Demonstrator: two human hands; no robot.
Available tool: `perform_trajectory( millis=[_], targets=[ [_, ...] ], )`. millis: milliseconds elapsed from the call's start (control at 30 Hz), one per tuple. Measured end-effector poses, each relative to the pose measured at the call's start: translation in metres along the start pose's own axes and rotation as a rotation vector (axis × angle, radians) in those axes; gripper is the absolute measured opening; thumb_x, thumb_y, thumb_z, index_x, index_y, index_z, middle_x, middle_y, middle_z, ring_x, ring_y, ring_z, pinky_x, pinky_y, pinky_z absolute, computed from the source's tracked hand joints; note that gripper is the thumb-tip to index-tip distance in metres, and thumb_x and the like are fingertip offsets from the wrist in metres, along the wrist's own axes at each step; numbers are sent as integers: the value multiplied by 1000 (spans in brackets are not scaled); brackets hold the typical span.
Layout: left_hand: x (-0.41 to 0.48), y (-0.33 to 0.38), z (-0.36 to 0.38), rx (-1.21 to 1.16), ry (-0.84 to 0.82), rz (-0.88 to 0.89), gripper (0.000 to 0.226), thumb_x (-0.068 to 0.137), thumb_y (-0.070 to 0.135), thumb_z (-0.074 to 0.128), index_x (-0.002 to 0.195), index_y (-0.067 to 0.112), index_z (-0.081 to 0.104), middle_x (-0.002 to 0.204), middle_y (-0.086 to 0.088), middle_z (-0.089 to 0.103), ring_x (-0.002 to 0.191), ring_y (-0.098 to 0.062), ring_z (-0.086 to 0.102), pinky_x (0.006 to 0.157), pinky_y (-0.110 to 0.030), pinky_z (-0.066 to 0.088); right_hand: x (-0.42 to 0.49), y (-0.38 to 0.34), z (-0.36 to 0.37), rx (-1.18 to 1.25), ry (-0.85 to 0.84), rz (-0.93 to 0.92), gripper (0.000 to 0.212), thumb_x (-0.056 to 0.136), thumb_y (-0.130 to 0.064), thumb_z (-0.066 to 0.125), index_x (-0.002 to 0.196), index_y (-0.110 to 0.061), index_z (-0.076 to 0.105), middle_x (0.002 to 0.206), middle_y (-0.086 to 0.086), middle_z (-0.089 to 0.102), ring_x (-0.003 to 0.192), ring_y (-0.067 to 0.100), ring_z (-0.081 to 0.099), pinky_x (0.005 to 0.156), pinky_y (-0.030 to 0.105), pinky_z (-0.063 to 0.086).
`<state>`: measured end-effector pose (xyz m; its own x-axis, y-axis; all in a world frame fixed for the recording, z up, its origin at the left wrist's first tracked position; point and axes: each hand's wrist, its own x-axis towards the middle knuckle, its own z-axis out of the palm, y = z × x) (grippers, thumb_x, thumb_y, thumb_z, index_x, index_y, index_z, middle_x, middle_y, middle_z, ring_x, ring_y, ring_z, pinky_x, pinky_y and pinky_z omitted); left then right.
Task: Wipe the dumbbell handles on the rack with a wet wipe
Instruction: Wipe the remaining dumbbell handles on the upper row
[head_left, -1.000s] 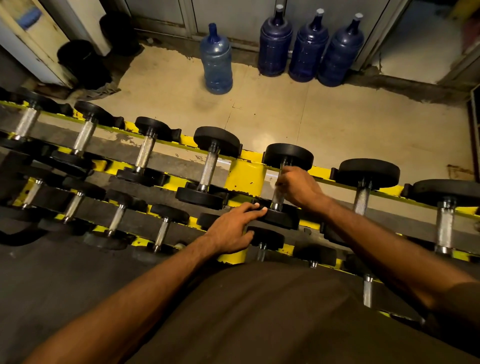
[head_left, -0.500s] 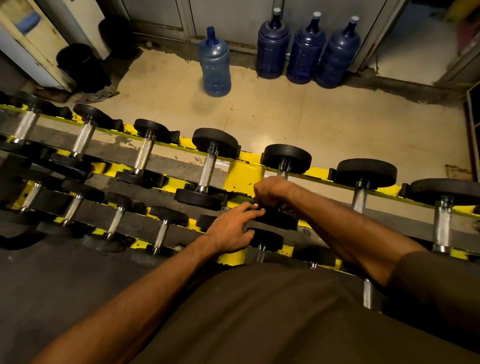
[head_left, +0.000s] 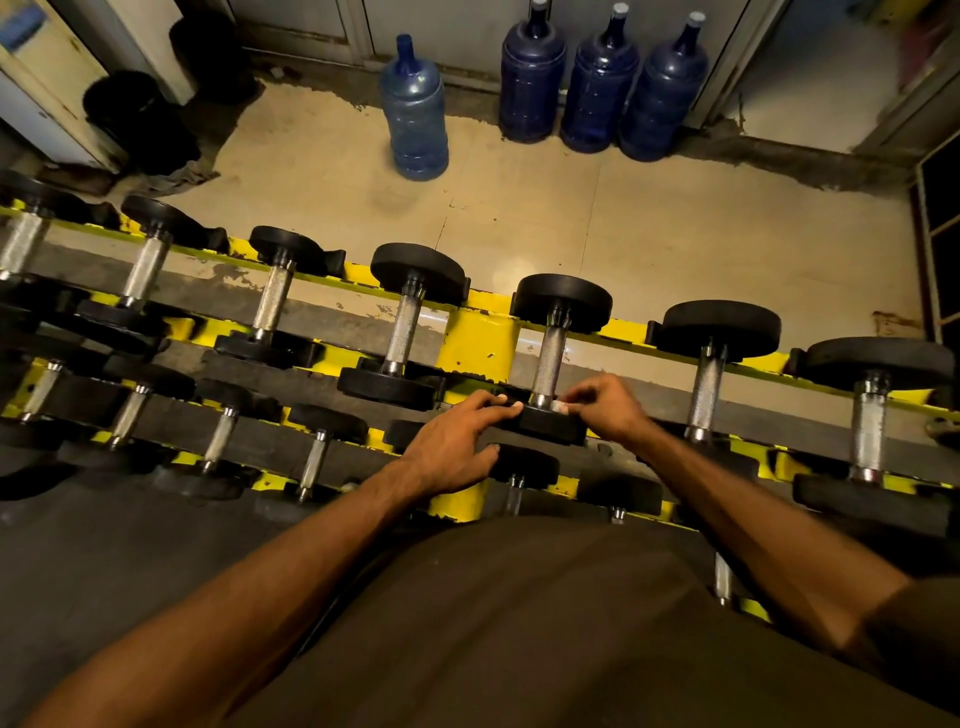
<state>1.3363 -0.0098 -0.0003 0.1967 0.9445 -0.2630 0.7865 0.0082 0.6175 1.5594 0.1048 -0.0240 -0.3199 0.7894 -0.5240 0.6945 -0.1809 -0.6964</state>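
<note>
A yellow rack (head_left: 478, 343) carries rows of black dumbbells with knurled steel handles. The dumbbell in front of me has its handle (head_left: 549, 364) bare and fully in sight. My left hand (head_left: 457, 447) lies with straight fingers on that dumbbell's near black head (head_left: 545, 423). My right hand (head_left: 605, 408) sits at the base of the same handle, fingers curled, pinching a small white wet wipe (head_left: 560, 406) against the head. Most of the wipe is hidden by the fingers.
More dumbbells run left (head_left: 402, 332) and right (head_left: 706, 374) on the top tier, smaller ones (head_left: 311, 462) on the lower tier. Blue water jugs (head_left: 597, 83) stand on the tiled floor behind the rack. Black bins (head_left: 135, 119) stand at far left.
My right hand slid down off the handle's shaft to its base by the near head, leaving the handle uncovered. My left hand stayed on the head.
</note>
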Motion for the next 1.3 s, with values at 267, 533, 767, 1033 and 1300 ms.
perform_trajectory(
  millis=[267, 533, 767, 1033, 1300],
  targets=[
    [-2, 1, 1, 25, -3, -8, 66, 92, 26, 62, 154, 30, 39, 152, 5, 38, 132, -16, 46, 103, -39, 50, 39, -18, 11, 231, -71, 287, 19, 95, -8, 55, 113, -12, 60, 107, 12, 63, 99, 23, 62, 83, 37, 56],
    [-3, 2, 0, 25, -1, -8, 65, 94, 25, 62, 154, 31, 38, 154, 4, 37, 134, -15, 45, 102, -39, 51, 31, -14, -9, 143, -238, 311, 25, 88, 1, 60, 111, -9, 63, 112, 15, 64, 105, 27, 62, 95, 44, 54],
    [0, 2, -2, 2, 6, -4, 60, 94, 24, 62, 151, 31, 44, 147, 6, 42, 103, -6, 49, 91, -36, 54, 6, -28, -4, -62, 19, -113, 13, 80, -9, 78, 91, -14, 72, 99, -1, 69, 95, 14, 63, 78, 29, 53],
    [0, 3, -4, 12, 12, -2, 60, 93, 22, 61, 150, 31, 45, 148, 6, 43, 129, -12, 48, 99, -38, 52, 35, -51, 8, -126, 599, -182, 25, 92, -27, 68, 113, -15, 72, 101, -3, 53, 91, 13, 53, 74, 26, 49],
    [2, 4, -6, 27, 8, -8, 59, 92, 23, 61, 149, 31, 47, 148, 7, 43, 114, -9, 53, 92, -33, 53, 26, -48, 3, -571, 232, -367, 15, 91, -36, 67, 95, -23, 73, 95, -7, 61, 83, 12, 58, 61, 23, 44]
  ],
)
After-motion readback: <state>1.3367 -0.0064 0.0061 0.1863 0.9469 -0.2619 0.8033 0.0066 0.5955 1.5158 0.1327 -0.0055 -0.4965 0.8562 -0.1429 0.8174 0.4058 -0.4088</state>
